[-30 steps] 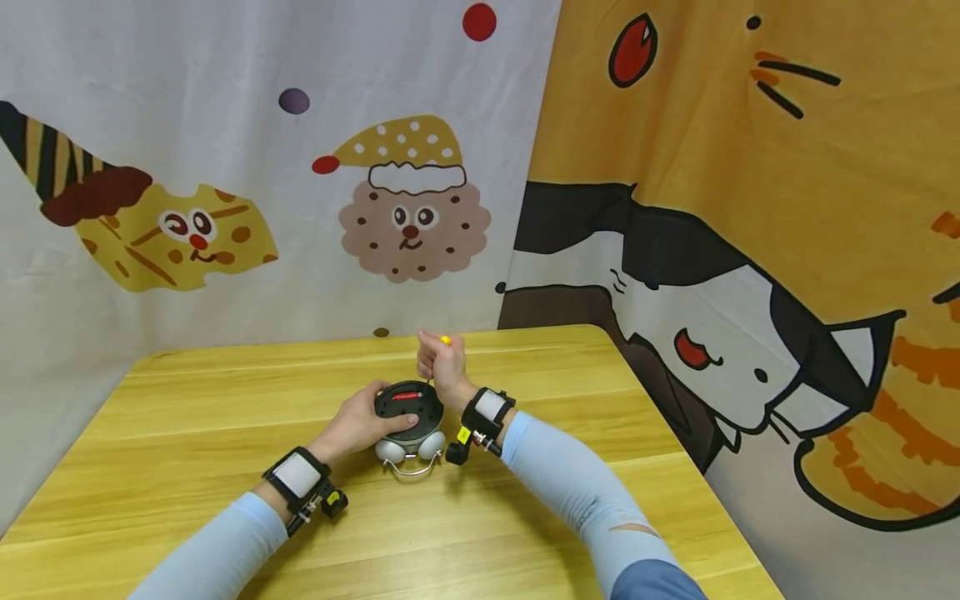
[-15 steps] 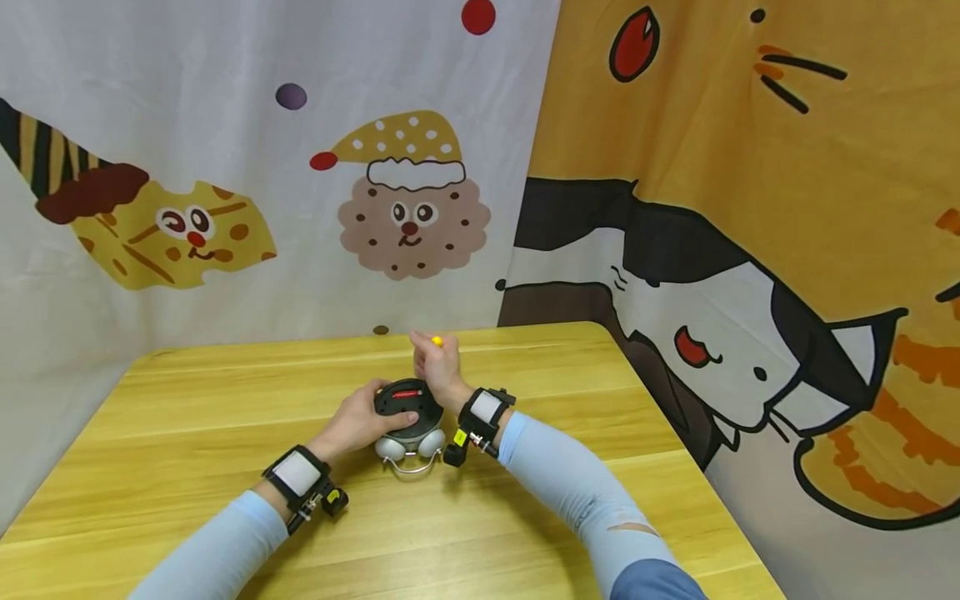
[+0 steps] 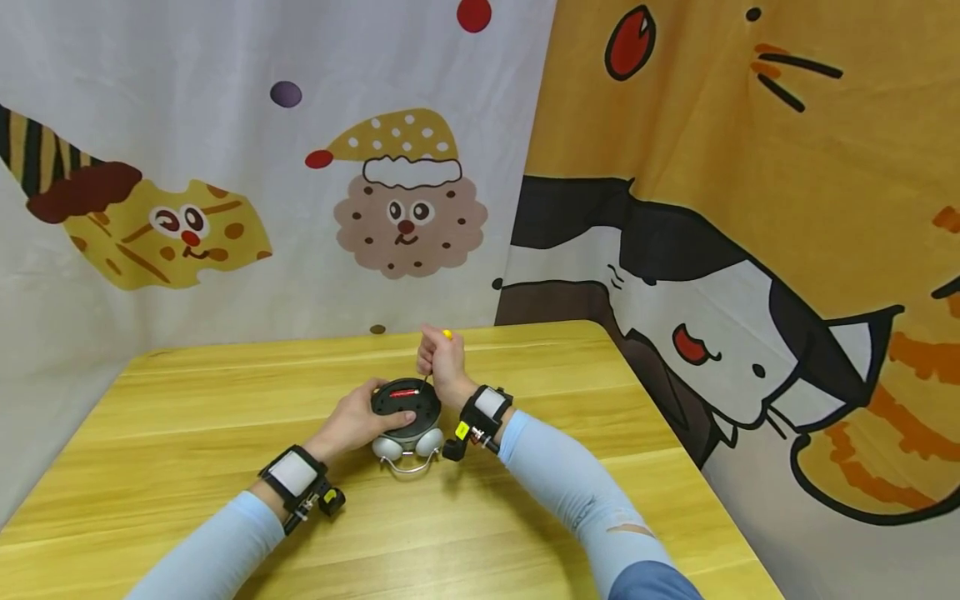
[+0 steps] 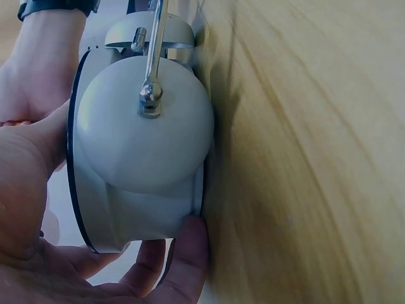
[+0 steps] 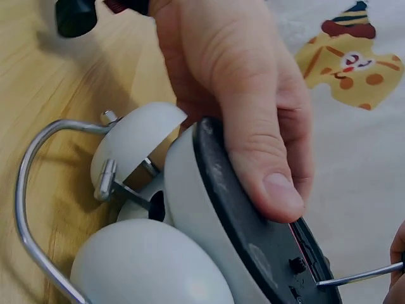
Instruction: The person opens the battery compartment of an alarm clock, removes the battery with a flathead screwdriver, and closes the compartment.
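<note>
A white twin-bell alarm clock point(image 3: 393, 406) lies face down on the table, its black back upward and its bells and wire handle toward me. My left hand point(image 3: 354, 427) grips the clock's left side, thumb over the back and fingers around the casing. A red battery point(image 3: 405, 393) shows in the open slot in the back. My right hand point(image 3: 446, 365) holds a screwdriver upright in curled fingers, with its yellow handle end point(image 3: 447, 334) poking out on top. In the right wrist view the screwdriver's thin metal shaft point(image 5: 357, 277) meets the back beside the slot.
The wooden table point(image 3: 187, 442) reaches back to a white curtain point(image 3: 247, 308) with cartoon prints. An orange curtain with a cat print point(image 3: 720, 333) hangs along the right side. Both wrists wear strapped cameras, the right one point(image 3: 455, 448) close to the clock's bell.
My right hand shifted slightly left and then back right, tilting the screwdriver over the clock's back. The left hand and the clock have kept their place.
</note>
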Demonstrator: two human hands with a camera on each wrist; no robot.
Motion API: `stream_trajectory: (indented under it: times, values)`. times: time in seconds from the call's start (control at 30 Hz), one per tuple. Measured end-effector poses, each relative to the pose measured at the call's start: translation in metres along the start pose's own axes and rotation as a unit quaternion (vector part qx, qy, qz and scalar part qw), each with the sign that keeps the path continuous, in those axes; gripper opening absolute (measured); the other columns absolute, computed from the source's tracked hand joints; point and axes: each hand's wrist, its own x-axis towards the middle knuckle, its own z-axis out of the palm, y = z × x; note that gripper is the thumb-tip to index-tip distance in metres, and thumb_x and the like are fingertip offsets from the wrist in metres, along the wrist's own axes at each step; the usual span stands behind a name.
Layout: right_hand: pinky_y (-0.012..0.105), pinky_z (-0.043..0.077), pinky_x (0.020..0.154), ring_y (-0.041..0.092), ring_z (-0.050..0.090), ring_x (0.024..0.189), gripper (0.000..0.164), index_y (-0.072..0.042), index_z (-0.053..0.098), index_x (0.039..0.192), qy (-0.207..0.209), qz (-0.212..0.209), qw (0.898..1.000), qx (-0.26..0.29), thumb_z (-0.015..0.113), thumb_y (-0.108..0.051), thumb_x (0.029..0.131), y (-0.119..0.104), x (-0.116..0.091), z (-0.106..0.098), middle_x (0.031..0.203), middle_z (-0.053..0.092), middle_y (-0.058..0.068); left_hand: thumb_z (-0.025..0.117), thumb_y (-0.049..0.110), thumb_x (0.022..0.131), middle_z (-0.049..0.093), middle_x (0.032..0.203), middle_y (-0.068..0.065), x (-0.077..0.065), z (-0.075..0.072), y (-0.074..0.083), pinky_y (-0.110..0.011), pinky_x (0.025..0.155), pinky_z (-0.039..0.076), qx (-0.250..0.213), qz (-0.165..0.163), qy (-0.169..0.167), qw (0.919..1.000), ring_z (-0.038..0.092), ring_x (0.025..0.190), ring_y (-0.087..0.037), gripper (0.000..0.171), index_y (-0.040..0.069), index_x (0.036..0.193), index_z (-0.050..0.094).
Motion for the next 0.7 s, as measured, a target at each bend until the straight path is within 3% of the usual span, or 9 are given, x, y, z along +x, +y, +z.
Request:
stream_trajectory:
  times: [0.43,0.7]
  values:
    - [0.024,0.023,0.045,0.004,0.028,0.04,0.063,-0.024,0.032,0.054,0.032,-0.008,0.997,0.064,0.057,-0.029,0.112,0.0004,0.0016,0.0005,0.049,0.028,-0.013,0.092,0.05,0.093,0.075,0.136,-0.024,0.0019,-0.0002,-0.0015,-0.047,0.095,0.061,0.013,0.01,0.001,0.9999,0.072,0.112,-0.03,0.087,-0.004,0.153,0.059]
    - [0.025,0.023,0.045,0.006,0.028,0.041,0.063,-0.023,0.031,0.055,0.059,-0.009,0.996,0.069,0.054,-0.03,0.114,-0.0002,-0.0008,0.002,0.05,0.028,-0.012,0.092,0.05,0.092,0.075,0.136,-0.025,0.0027,-0.0011,-0.0008,-0.048,0.096,0.061,0.014,0.01,-0.003,0.9998,0.072,0.113,-0.03,0.089,-0.006,0.153,0.058]
